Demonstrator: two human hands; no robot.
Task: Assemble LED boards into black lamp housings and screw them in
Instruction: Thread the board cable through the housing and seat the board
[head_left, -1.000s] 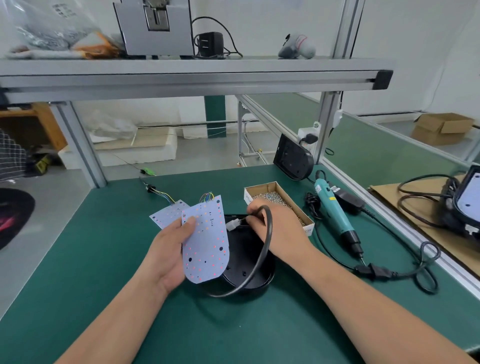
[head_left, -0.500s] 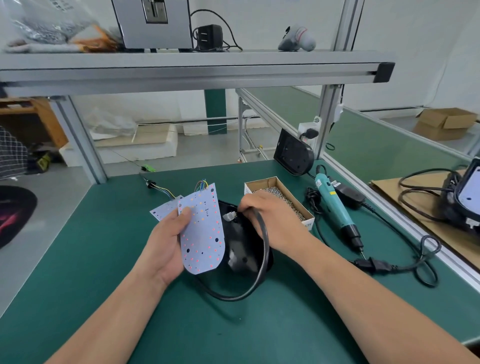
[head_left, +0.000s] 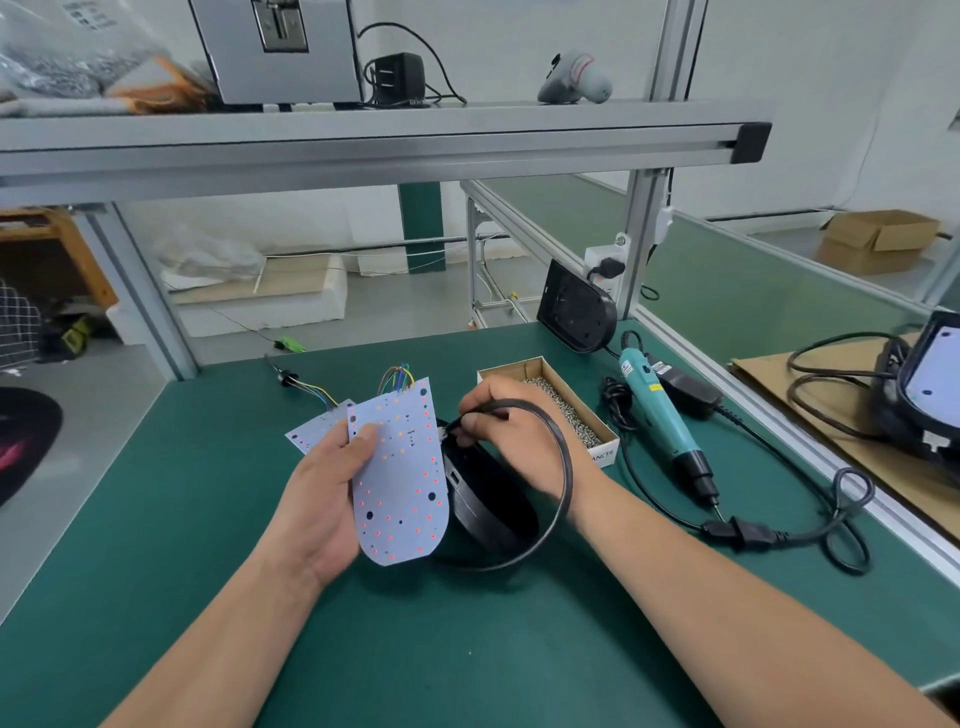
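Since a second ago you've tipped the housing (head_left: 488, 501) up from flat onto its edge on the table (head_left: 208, 519). Your left hand (head_left: 322, 499) grips the board (head_left: 402, 483), thumb on its face, holding it upright and overlapping the housing's left side. Your right hand (head_left: 519, 441) pinches the cable (head_left: 565, 467) near its end at the housing's top; the cable loops around your wrist. A second board (head_left: 317, 428) lies behind your left hand. The screw box (head_left: 540, 368) and screwdriver (head_left: 660, 415) sit to the right.

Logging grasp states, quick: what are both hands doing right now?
Left hand: grips the LED board, thumb on its face.
Right hand: pinches the black cable beside the lamp housing.
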